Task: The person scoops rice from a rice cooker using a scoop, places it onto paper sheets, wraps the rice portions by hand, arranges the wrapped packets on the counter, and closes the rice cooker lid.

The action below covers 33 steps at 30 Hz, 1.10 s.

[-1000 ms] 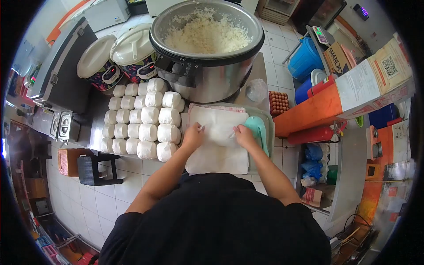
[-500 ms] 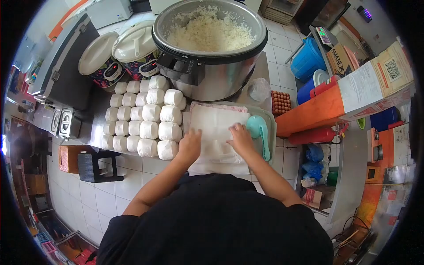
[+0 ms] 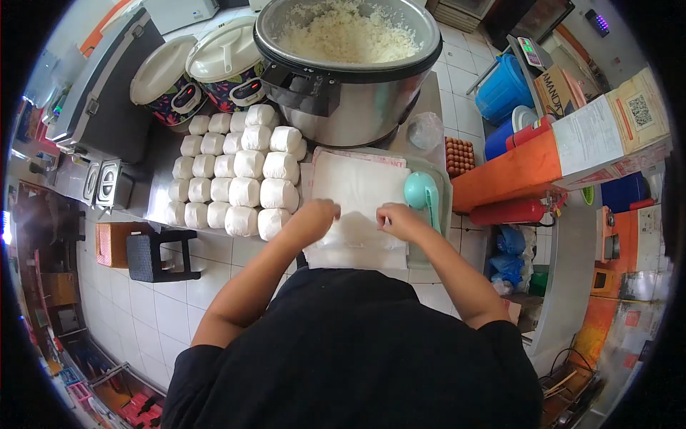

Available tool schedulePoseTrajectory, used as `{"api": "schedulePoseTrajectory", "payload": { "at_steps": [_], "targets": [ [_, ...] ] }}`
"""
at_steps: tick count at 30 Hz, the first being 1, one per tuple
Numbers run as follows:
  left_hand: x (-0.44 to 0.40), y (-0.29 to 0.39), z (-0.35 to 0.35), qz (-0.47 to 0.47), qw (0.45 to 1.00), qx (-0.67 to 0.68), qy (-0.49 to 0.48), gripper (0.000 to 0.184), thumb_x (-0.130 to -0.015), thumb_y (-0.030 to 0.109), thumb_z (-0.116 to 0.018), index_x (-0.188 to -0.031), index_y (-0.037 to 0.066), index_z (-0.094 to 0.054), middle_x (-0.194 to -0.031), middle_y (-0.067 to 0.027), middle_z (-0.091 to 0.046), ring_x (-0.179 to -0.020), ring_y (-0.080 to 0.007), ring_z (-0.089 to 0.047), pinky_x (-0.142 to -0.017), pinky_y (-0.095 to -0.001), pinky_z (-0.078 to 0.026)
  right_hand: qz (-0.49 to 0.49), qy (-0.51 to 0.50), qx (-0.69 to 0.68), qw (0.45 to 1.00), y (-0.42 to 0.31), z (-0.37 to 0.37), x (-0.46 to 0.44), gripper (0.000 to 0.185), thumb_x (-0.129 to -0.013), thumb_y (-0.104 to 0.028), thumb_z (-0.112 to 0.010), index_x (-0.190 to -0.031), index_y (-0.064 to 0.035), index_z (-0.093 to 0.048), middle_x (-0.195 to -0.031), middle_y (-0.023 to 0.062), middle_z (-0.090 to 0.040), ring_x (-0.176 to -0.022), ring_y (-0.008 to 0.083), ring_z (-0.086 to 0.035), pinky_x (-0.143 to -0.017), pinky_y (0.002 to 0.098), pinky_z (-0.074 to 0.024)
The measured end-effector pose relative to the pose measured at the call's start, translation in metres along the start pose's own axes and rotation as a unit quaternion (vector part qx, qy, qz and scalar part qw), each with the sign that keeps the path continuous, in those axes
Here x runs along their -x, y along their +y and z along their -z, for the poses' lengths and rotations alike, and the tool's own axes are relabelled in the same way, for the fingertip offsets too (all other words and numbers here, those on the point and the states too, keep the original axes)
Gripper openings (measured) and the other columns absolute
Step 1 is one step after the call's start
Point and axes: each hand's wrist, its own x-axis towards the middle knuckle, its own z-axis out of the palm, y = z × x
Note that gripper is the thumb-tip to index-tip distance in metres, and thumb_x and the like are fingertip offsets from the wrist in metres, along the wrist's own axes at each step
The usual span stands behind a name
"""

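A stack of white wrapping paper (image 3: pixel 357 182) lies in front of me on a pale tray (image 3: pixel 444 207). Above the left part of the sheets is my left hand (image 3: pixel 314 220), its fingers curled together. My right hand (image 3: pixel 401 220) is over the right side, thumb and fingers pinched. Whether either one grips a sheet's edge is too small to make out. Beside my right hand rests a mint-green rice scoop (image 3: pixel 420 191), handle toward me. Rows of white paper-wrapped bundles (image 3: pixel 247 164) stand left of the stack. Behind it, a large steel cooker (image 3: pixel 350 107) holds cooked rice (image 3: pixel 350 36).
Two lidded, flower-patterned rice cookers (image 3: pixel 225 61) stand at the back left. A clear plastic bag (image 3: pixel 425 131) sits right of the large cooker, with a tray of eggs (image 3: pixel 461 156) beyond. An orange ledge (image 3: pixel 507 175) and a fire extinguisher (image 3: pixel 509 211) are on the right.
Both hands have gone from spread on the paper to curled, pinched fingers, and the left has moved slightly right. The whole view has shifted a little.
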Motion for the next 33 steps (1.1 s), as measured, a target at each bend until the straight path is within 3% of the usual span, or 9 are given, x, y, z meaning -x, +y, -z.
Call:
{"api": "schedulePoseTrajectory", "payload": {
  "at_steps": [15, 18, 22, 24, 26, 27, 29, 30, 33],
  "targets": [
    [0.04, -0.006, -0.052, -0.085, 0.995, 0.05, 0.035, 0.014, -0.079, 0.011, -0.057, -0.081, 0.001, -0.066, -0.085, -0.0148, -0.063, -0.087, -0.0339, -0.06, -0.082, -0.0395, -0.048, 0.043, 0.148, 0.045, 0.987, -0.004, -0.076, 0.029, 0.016, -0.073, -0.006, -0.06, -0.088, -0.0003, -0.065, -0.09, 0.0177, -0.061, -0.088, 0.0326, -0.059, -0.078, 0.0395, -0.0477],
    [0.03, -0.019, -0.053, -0.034, 0.999, 0.03, -0.017, 0.015, -0.076, 0.012, -0.062, -0.085, 0.0, -0.064, -0.085, -0.0146, -0.063, -0.089, -0.0339, -0.059, -0.083, -0.0396, -0.047, 0.017, 0.105, 0.036, 0.994, 0.014, -0.077, 0.021, 0.02, -0.073, -0.008, -0.062, -0.092, 0.0001, -0.063, -0.091, 0.0195, -0.061, -0.089, 0.0322, -0.059, -0.078, 0.04, -0.0478],
    [0.014, -0.015, -0.038, 0.175, 0.97, 0.169, -0.009, 0.026, -0.067, 0.013, -0.073, -0.085, -0.002, -0.062, -0.081, -0.0185, -0.064, -0.081, -0.0363, -0.062, -0.077, -0.0415, -0.05, -0.054, 0.101, -0.072, 0.991, 0.014, -0.066, 0.001, 0.017, -0.072, -0.007, -0.065, -0.087, 0.0001, -0.061, -0.085, 0.02, -0.061, -0.085, 0.0335, -0.06, -0.075, 0.0415, -0.0483],
    [0.003, -0.014, -0.04, 0.231, 0.953, 0.195, 0.007, 0.027, -0.066, 0.013, -0.073, -0.086, -0.002, -0.064, -0.084, -0.0206, -0.064, -0.08, -0.0374, -0.062, -0.076, -0.0432, -0.05, -0.127, 0.138, 0.03, 0.982, 0.005, -0.059, -0.012, 0.015, -0.069, -0.007, -0.067, -0.08, 0.0002, -0.06, -0.079, 0.019, -0.061, -0.08, 0.0346, -0.061, -0.072, 0.042, -0.0493],
    [-0.006, -0.026, -0.059, 0.094, 0.977, -0.029, 0.188, 0.026, -0.065, 0.013, -0.073, -0.084, -0.003, -0.065, -0.084, -0.0247, -0.064, -0.074, -0.0398, -0.063, -0.071, -0.0457, -0.05, -0.081, 0.192, 0.124, 0.97, 0.008, -0.059, -0.021, 0.016, -0.068, -0.008, -0.069, -0.078, 0.0003, -0.06, -0.077, 0.0187, -0.062, -0.078, 0.0347, -0.061, -0.072, 0.0419, -0.0494],
    [-0.01, -0.033, -0.064, 0.095, 0.978, -0.027, 0.186, 0.026, -0.065, 0.013, -0.073, -0.084, -0.003, -0.065, -0.084, -0.0247, -0.064, -0.074, -0.0398, -0.063, -0.071, -0.0457, -0.05, -0.034, 0.245, 0.217, 0.944, 0.011, -0.062, -0.023, 0.018, -0.067, -0.009, -0.07, -0.076, 0.0003, -0.06, -0.076, 0.0184, -0.062, -0.077, 0.0348, -0.062, -0.071, 0.0417, -0.0496],
    [-0.019, -0.043, -0.065, 0.107, 0.993, -0.055, -0.005, 0.016, -0.062, 0.012, -0.073, -0.064, 0.0, -0.063, -0.073, -0.0192, -0.064, -0.071, -0.0342, -0.063, -0.068, -0.0404, -0.051, -0.073, 0.127, 0.171, 0.974, 0.02, -0.06, -0.027, 0.02, -0.066, -0.008, -0.07, -0.08, 0.0008, -0.06, -0.077, 0.0192, -0.063, -0.076, 0.0357, -0.062, -0.071, 0.041, -0.0504],
    [-0.017, -0.04, -0.063, 0.106, 0.993, -0.056, -0.001, 0.016, -0.062, 0.012, -0.073, -0.064, 0.0, -0.063, -0.073, -0.0192, -0.064, -0.071, -0.0342, -0.063, -0.068, -0.0404, -0.051, -0.11, 0.008, 0.123, 0.986, 0.023, -0.057, -0.029, 0.023, -0.065, -0.007, -0.07, -0.084, 0.0014, -0.06, -0.079, 0.0199, -0.063, -0.074, 0.0366, -0.062, -0.071, 0.0403, -0.0511],
    [0.005, -0.02, -0.059, 0.137, 0.986, 0.075, 0.059, 0.01, -0.064, 0.009, -0.068, -0.067, 0.0, -0.066, -0.072, -0.0185, -0.064, -0.071, -0.0347, -0.063, -0.069, -0.04, -0.05, -0.131, 0.035, 0.031, 0.99, 0.013, -0.059, -0.01, 0.019, -0.071, -0.004, -0.066, -0.088, 0.0031, -0.061, -0.079, 0.0187, -0.065, -0.069, 0.0325, -0.064, -0.066, 0.0378, -0.0539]
  ]
}}
